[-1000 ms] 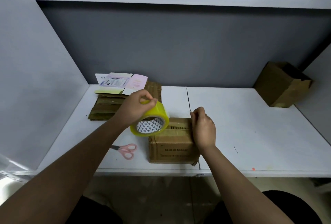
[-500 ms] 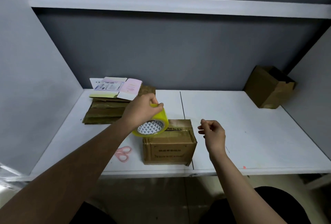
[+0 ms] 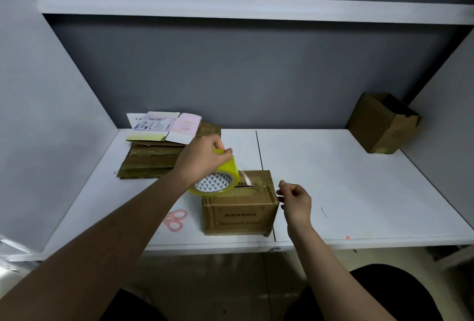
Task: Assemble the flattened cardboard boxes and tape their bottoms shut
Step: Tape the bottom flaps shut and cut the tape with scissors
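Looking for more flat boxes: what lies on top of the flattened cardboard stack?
A white and pink printed flat carton lies on the flattened cardboard stack. Cardboard beneath it is hidden.

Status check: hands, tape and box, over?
Left hand grips tape roll over the box. Right hand pinches the tape end beside its right edge. Strip spans the top seam. Scissors lie left, clear.

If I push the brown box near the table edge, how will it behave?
The box probably slides easily: it looks small, likely empty, on a smooth white table. It may fall, since it sits near the front edge. Its flap seam looks partly open, so the top could flex.
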`<state>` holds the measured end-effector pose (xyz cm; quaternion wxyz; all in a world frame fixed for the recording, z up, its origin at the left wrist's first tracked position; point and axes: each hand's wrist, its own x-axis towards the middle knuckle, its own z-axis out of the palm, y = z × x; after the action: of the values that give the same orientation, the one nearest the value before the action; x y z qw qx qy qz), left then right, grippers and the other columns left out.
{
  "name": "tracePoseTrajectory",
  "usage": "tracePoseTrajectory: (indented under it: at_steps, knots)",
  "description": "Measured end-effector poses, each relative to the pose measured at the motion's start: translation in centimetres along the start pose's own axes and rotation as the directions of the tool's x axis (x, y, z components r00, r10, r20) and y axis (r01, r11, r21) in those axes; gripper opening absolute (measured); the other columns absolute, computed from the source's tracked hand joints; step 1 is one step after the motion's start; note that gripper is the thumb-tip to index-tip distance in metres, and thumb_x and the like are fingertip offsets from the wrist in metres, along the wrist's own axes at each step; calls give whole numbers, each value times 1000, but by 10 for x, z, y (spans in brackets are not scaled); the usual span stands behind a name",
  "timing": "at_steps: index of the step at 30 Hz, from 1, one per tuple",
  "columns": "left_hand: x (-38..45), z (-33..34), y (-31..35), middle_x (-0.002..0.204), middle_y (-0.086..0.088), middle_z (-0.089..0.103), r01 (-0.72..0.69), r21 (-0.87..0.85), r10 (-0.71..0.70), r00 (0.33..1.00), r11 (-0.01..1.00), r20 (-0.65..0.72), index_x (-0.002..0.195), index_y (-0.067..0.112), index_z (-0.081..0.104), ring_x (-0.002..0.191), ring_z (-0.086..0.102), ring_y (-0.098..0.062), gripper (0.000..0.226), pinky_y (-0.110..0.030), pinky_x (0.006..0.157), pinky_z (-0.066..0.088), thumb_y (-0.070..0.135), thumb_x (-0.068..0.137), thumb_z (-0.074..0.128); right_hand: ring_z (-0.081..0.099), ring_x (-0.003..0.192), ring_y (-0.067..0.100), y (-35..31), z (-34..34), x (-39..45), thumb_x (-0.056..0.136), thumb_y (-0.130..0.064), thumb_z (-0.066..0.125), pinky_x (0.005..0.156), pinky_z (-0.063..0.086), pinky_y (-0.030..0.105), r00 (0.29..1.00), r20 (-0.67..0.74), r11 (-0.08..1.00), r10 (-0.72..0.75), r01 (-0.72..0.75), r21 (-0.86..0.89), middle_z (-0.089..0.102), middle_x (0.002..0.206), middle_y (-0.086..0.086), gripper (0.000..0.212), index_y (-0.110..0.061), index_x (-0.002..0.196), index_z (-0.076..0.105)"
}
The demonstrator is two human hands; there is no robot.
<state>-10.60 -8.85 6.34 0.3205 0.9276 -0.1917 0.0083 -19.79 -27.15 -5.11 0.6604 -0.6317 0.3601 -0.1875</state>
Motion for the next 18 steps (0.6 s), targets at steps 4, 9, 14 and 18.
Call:
tracePoseTrajectory:
  at_steps: [4, 9, 14, 18]
  knots:
    - [0, -1, -2, 91, 0, 64, 5, -17, -6, 1000, 1000, -6, 78, 17, 55, 86, 58, -19, 24, -33, 70, 43, 39, 87, 61, 63, 71, 16, 3, 3, 1, 93, -24, 59, 80, 47, 39, 1000, -2, 1000, 8, -8, -10, 66, 76, 1, 19, -11, 80, 60]
    - [0, 1, -1, 79, 5, 59, -1, -14, 1, 1000, 1000, -9, 78, 16, 55, 75, 55, -16, 25, -29, 61, 37, 39, 87, 61, 56, 78, 19, 8, 8, 0, 94, -25, 59, 82, 47, 41, 998, 17, 998, 61, -61, -26, 63, 77, 0, 22, -12, 75, 59]
    - [-1, 3, -1, 71, 7, 55, -7, -14, 6, 1000, 1000, -26, 80, 14, 56, 64, 51, -12, 26, -26, 55, 34, 39, 87, 62, 55, 84, 19, 7, 5, 1, 94, -24, 58, 83, 44, 37, 981, 92, 983, 170, -175, 52, 60, 83, 4, 24, -11, 74, 56]
    - [-2, 3, 1, 69, 7, 55, -13, -4, 13, 999, 1000, -40, 78, 16, 55, 61, 50, -12, 26, -25, 54, 34, 39, 86, 63, 56, 85, 21, -2, 10, 2, 93, -25, 57, 76, 42, 33, 958, 123, 964, 260, -265, 32, 59, 93, 8, 18, -7, 89, 58]
